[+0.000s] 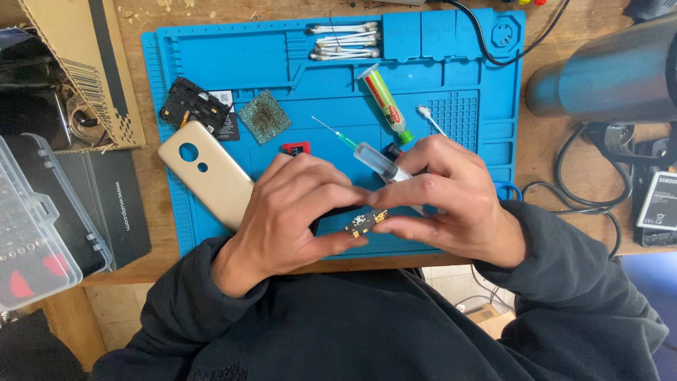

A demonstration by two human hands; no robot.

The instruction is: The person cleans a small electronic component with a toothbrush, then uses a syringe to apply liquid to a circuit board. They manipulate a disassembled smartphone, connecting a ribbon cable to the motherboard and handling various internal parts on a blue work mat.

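My left hand (296,212) and my right hand (444,197) meet over the near edge of a blue work mat (233,63). Between their fingertips they pinch a small dark circuit board (365,224) with gold contacts. A clear syringe (367,155) with a green hub and thin needle lies against my right hand's fingers, its needle pointing up-left. A gold phone back cover (204,169) lies just left of my left hand.
On the mat lie a green tube (386,106), cotton swabs (345,41), a dark phone part (189,102), a greenish square pad (264,116) and a small red piece (295,148). A cardboard box (77,56) and a clear plastic case (35,226) sit left. A metal cylinder (606,74) and cables (585,169) sit right.
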